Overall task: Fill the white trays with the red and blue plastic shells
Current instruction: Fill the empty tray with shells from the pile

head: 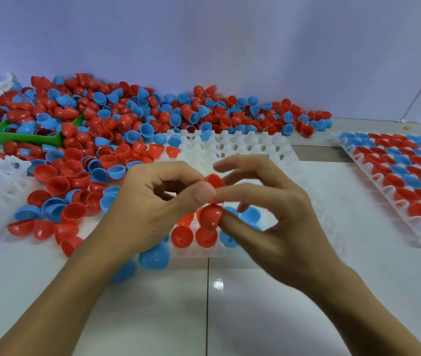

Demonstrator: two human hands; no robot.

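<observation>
Pinching red shells [210, 214] between both hands [214, 196], lower dome downward, over tray [230, 147]

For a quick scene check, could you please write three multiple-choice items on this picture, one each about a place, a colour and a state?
1. Where does the filled tray lie?
A. At the right edge
B. In front of the green scoop
C. Under the hands

2. What colour are the shells held between the hands?
A. Blue
B. Red
C. White

3. How full is the middle tray?
A. Completely full
B. Wholly empty
C. A few shells in its near rows

Answers: 1 A, it sits far right. 2 B, both held pieces are red. 3 C, its far cells show bare.
</observation>
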